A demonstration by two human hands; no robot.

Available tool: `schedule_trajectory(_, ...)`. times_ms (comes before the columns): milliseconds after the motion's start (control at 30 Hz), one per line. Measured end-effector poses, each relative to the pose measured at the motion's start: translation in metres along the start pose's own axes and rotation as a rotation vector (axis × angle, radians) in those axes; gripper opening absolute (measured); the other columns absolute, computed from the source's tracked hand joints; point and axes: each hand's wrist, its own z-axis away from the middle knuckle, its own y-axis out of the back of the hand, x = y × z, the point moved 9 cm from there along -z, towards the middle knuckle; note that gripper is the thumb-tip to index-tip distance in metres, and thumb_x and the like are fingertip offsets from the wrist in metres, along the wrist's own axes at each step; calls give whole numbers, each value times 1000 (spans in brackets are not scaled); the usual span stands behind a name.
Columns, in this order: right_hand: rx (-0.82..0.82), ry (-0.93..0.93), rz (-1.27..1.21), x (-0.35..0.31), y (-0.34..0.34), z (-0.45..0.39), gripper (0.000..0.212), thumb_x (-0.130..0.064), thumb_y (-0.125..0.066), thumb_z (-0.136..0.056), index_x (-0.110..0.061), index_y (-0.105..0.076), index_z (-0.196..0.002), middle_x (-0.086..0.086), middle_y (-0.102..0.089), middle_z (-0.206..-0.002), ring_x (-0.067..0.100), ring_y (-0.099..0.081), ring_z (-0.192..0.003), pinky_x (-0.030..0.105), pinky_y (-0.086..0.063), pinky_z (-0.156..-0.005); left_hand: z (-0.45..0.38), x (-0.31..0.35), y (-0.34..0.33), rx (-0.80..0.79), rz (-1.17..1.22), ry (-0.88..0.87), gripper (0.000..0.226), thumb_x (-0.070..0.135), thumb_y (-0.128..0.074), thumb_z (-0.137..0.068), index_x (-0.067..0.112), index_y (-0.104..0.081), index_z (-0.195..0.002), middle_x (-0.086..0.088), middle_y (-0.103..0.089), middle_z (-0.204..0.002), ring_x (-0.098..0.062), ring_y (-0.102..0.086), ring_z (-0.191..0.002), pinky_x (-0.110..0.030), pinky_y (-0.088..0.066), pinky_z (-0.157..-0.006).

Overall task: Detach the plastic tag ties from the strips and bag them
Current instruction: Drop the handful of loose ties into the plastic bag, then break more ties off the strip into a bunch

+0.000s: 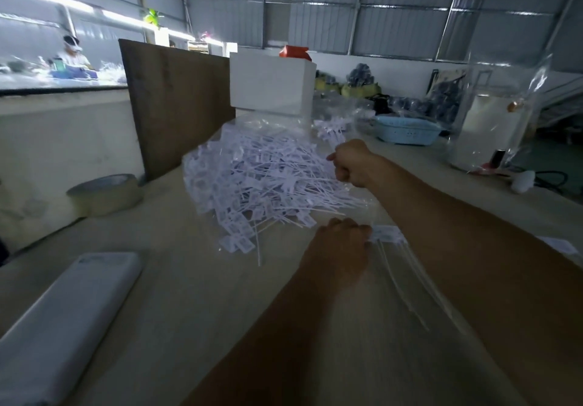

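Observation:
A big heap of white plastic tag ties (252, 181) lies on the wooden table (176, 295), partly on clear plastic film. My right hand (351, 164) is a fist at the heap's right edge and grips a bunch of tag ties (331, 129) that sticks up beyond it. My left hand (342, 244) rests nearer to me, its fingers curled on the heads of a small bundle of ties (386, 234) whose thin tails run toward me inside a clear bag (419, 282). The bag's edges are hard to see.
A roll of tape (105, 194) sits at the left, a stack of white sheets (60, 314) at the near left. Behind the heap stand a white box (271, 83) and a brown board (176, 102). A blue basket (405, 129) and a clear bag (501, 115) stand to the right.

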Motion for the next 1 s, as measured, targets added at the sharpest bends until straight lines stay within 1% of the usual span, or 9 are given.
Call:
schedule_trajectory(100, -40, 103, 220, -19, -21, -20, 38, -7, -42, -101, 8, -46, -135, 12, -52, -85, 19, -47, -62, 27, -40, -49, -1, 3, -1, -26, -53, -20, 35, 26, -40, -102, 20, -56, -133, -8, -58, -129, -29, -50, -118, -42, -41, -97)
schedule_trajectory(167, 18, 202, 461, -28, -22, -27, 36, -11, -44, -101, 5, -48, -133, 20, -58, -118, 32, -60, -95, 33, -49, -74, 0, 3, 1, -33, -70, -13, 31, 22, -40, -102, 14, -58, -126, -11, -59, -124, -32, -50, -115, -42, -40, -94)
schedule_trajectory(233, 90, 261, 666, -31, -17, -30, 37, -15, -43, -102, 0, -47, -135, 20, -50, -140, 36, -53, -122, 38, -46, -95, 2, 4, 1, -32, -77, -5, 27, 18, -41, -100, 9, -58, -119, -13, -60, -120, -33, -51, -112, -42, -39, -91)
schedule_trajectory(333, -13, 205, 814, -15, -24, -34, 49, -19, -43, -104, 0, -33, -148, 21, -36, -153, 36, -44, -134, 39, -40, -104, 2, 6, 1, -40, -83, 0, 26, 16, -43, -98, 8, -59, -117, -13, -60, -118, -33, -51, -111, -42, -39, -90)
schedule_trajectory(533, -81, 279, 899, -22, -11, -24, 68, -42, -45, -103, 0, -23, -152, 17, -26, -160, 33, -37, -139, 37, -37, -106, 1, 1, 5, -14, -50, 53, 39, 31, -45, -99, 19, -51, -135, -9, -61, -126, -30, -53, -116, -43, -43, -96)
schedule_trajectory(700, -79, 506, 848, -34, 7, 22, 64, -40, -47, -103, -6, -27, -153, 15, -31, -158, 31, -34, -143, 31, -29, -110, 2, 0, 12, 37, -56, 115, 41, 39, -42, -98, 19, -53, -132, -9, -64, -122, -30, -56, -114, -42, -44, -94)
schedule_trajectory(767, -17, 692, 823, -35, 21, 54, 49, -31, -50, -102, -10, -43, -146, 14, -46, -148, 28, -50, -129, 27, -36, -99, 3, -2, 15, 59, -83, 131, 35, 37, -42, -98, 21, -56, -126, -7, -66, -119, -29, -58, -112, -42, -44, -93)
schedule_trajectory(867, 181, 851, 844, -17, 63, 101, 25, -25, -47, -102, -15, -62, -120, 8, -61, -117, 26, -61, -95, 38, -50, -83, 4, -11, 21, 90, -130, 210, 27, 32, -39, -98, 24, -59, -115, -4, -70, -111, -28, -62, -109, -43, -43, -95)
schedule_trajectory(1000, 67, 672, 856, 53, 122, 119, 23, -14, -49, -101, -10, -67, -115, 9, -67, -113, 23, -61, -95, 34, -47, -84, 5, -23, 23, 72, -130, 355, 31, 34, -34, -100, 25, -57, -118, -2, -69, -116, -27, -61, -113, -47, -34, -105)
